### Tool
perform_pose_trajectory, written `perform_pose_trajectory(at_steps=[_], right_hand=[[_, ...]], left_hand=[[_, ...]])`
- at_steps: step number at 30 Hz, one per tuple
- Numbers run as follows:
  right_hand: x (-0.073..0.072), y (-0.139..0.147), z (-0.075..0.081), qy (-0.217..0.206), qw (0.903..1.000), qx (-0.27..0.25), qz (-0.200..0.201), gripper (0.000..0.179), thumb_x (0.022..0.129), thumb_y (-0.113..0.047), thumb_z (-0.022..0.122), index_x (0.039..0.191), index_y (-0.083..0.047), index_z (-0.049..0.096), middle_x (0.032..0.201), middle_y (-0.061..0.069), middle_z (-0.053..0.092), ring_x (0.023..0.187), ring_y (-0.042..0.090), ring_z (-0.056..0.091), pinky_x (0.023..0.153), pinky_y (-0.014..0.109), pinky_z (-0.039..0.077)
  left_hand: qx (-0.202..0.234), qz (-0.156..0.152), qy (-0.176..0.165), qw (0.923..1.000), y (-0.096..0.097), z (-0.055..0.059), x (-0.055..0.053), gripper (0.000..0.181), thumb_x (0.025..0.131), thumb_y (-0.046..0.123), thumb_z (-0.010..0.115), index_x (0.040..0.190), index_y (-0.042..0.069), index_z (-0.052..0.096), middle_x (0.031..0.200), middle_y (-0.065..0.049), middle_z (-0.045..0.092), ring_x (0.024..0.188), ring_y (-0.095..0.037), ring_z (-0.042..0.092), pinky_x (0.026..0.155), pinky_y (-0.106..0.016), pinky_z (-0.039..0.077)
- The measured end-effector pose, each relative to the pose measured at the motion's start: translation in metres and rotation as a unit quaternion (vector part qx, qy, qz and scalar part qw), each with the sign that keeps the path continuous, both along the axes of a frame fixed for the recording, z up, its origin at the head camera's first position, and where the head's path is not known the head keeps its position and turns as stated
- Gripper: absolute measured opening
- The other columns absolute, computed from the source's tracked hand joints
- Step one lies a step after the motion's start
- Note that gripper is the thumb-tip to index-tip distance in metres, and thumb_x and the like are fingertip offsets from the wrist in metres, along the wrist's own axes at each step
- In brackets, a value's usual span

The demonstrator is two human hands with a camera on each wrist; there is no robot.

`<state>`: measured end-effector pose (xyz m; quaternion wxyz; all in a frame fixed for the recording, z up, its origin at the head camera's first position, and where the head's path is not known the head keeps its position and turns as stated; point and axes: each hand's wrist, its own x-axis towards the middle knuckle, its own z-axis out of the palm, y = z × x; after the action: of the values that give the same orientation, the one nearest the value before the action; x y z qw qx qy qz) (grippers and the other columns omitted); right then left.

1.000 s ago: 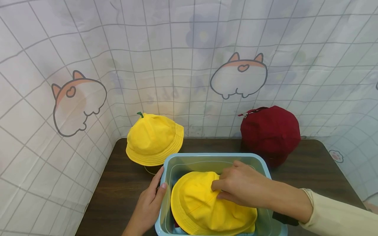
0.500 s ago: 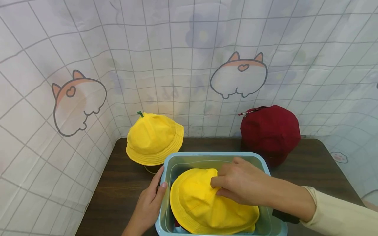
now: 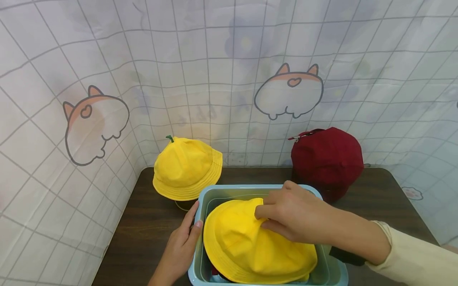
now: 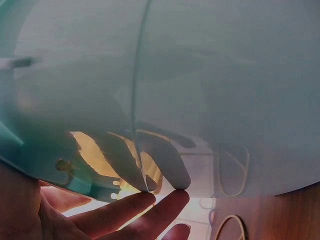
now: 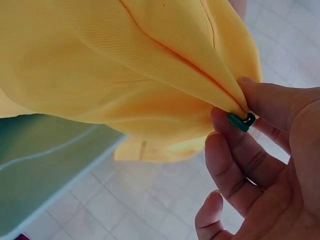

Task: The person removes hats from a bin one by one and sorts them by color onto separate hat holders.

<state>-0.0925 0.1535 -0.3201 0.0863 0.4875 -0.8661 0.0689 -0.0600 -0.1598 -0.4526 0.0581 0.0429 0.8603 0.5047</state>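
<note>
A yellow bucket hat (image 3: 257,254) with a small green tab (image 5: 241,121) at its crown sits partly inside a pale blue plastic basin (image 3: 250,186). My right hand (image 3: 293,216) pinches the crown's cloth between thumb and fingers, close to that tab, and the fabric is drawn into folds. On the basin's left side rests my left hand (image 3: 179,244), thumb at the rim. The left wrist view shows its fingers (image 4: 160,212) extended, tips touching the outer wall. Beneath the hat, bits of dark red and light blue show; most of the contents are hidden.
Behind the basin at left, another yellow hat (image 3: 184,169) with a green stem sits on a stand. A dark red cap (image 3: 327,161) stands at back right. All rest on a dark wooden table (image 3: 132,234) before a gridded curtain (image 3: 222,79).
My right hand has risen a little with the pinched crown, and the hat has lifted and stretched upward in the basin. The left hand has stayed at the rim.
</note>
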Motion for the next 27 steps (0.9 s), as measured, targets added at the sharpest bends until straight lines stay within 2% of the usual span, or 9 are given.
perform_pose_trajectory(at_steps=[9, 15, 21, 23, 27], right_hand=[[-0.004, 0.0, 0.02, 0.0, 0.9993, -0.037, -0.001, 0.015, 0.089, -0.029, 0.08, 0.096, -0.028, 0.067, 0.083, -0.019, 0.064, 0.076, 0.003, 0.051, 0.069, 0.023, 0.037], [-0.008, -0.001, 0.038, -0.006, 0.9995, -0.027, -0.015, 0.016, 0.089, -0.03, 0.08, 0.099, -0.028, 0.068, 0.086, -0.017, 0.065, 0.08, 0.005, 0.053, 0.071, 0.025, 0.04], [-0.015, -0.005, 0.058, 0.015, 0.9994, -0.024, -0.02, 0.016, 0.088, -0.031, 0.081, 0.099, -0.027, 0.069, 0.084, -0.014, 0.066, 0.078, 0.006, 0.054, 0.07, 0.026, 0.038], [-0.018, -0.006, 0.063, 0.025, 0.999, -0.03, -0.02, 0.015, 0.088, -0.03, 0.081, 0.098, -0.026, 0.069, 0.084, -0.014, 0.066, 0.077, 0.006, 0.055, 0.069, 0.025, 0.037], [-0.025, -0.011, 0.072, 0.043, 0.998, -0.043, -0.02, 0.013, 0.088, -0.027, 0.081, 0.096, -0.025, 0.07, 0.086, -0.012, 0.069, 0.077, 0.006, 0.057, 0.067, 0.027, 0.035]], left_hand=[[-0.009, -0.001, 0.001, 1.0, 0.0, 0.0, 0.0, 0.052, 0.109, 0.047, 0.041, 0.159, 0.043, 0.027, 0.158, 0.0, 0.047, 0.131, -0.018, 0.056, 0.106, -0.05, 0.049], [-0.009, -0.003, -0.006, 0.9999, -0.001, 0.001, -0.001, 0.052, 0.109, 0.049, 0.04, 0.159, 0.043, 0.026, 0.16, 0.0, 0.043, 0.135, -0.023, 0.054, 0.103, -0.049, 0.052], [-0.025, -0.009, 0.031, 0.9992, -0.001, -0.001, -0.002, 0.05, 0.111, 0.041, 0.038, 0.16, 0.041, 0.026, 0.16, 0.007, 0.042, 0.141, -0.017, 0.047, 0.112, -0.052, 0.043], [-0.035, -0.011, 0.045, 0.9983, -0.002, -0.002, -0.001, 0.049, 0.112, 0.038, 0.037, 0.16, 0.036, 0.029, 0.158, 0.004, 0.046, 0.14, -0.017, 0.048, 0.112, -0.053, 0.043], [-0.051, -0.004, 0.05, 0.9975, -0.003, -0.001, -0.001, 0.045, 0.113, 0.036, 0.036, 0.157, 0.03, 0.037, 0.151, -0.001, 0.055, 0.134, -0.02, 0.054, 0.106, -0.053, 0.047]])
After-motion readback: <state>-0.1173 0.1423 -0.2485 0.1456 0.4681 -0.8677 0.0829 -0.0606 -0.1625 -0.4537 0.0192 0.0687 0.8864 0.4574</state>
